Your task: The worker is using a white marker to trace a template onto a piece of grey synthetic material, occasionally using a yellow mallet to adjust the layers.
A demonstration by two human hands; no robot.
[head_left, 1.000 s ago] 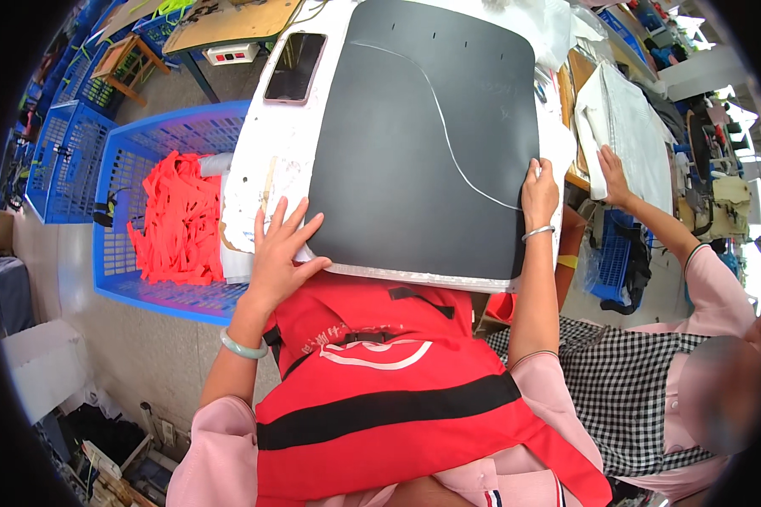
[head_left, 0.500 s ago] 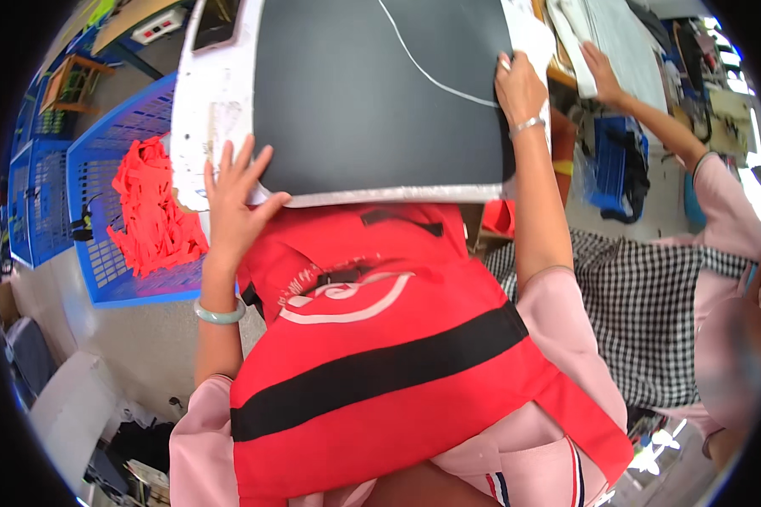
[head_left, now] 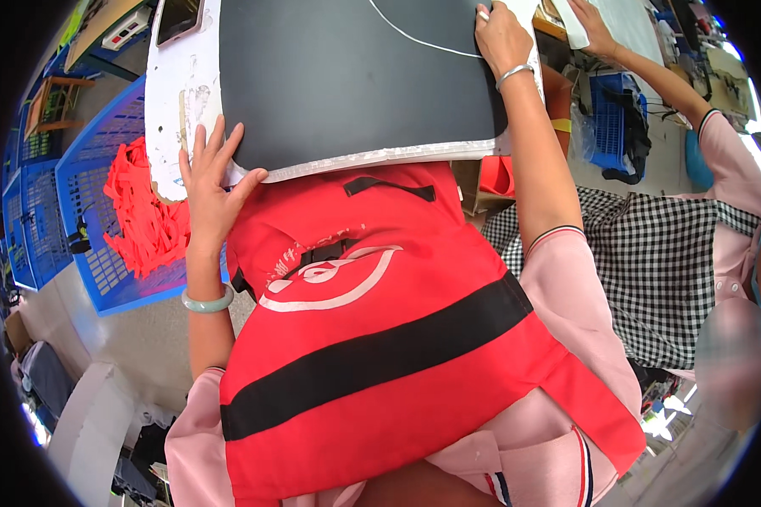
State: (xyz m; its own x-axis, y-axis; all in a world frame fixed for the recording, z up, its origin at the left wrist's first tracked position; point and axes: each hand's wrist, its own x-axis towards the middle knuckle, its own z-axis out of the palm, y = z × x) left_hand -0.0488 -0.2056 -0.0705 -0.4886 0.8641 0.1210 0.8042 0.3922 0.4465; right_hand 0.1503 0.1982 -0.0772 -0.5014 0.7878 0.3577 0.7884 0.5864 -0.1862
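In the head view, your left hand (head_left: 210, 190) lay palm down with its fingers spread, at the near left corner of the black sheet (head_left: 355, 84). The sheet lay flat on the white board (head_left: 167, 80) in front of you, its far part beyond the picture's upper edge. Your right hand (head_left: 503, 40) was at the sheet's right edge, its fingers bent and pinching a small white piece (head_left: 483, 12), too small to identify. A white curved line (head_left: 414, 35) ran across the sheet toward that hand. A phone (head_left: 180, 19) rested on the board, left of the sheet. Further left, red strips (head_left: 144, 224) were heaped in a blue basket (head_left: 101, 291). You wore a red apron (head_left: 414, 389); on your right was a co-worker's hand (head_left: 598, 35).
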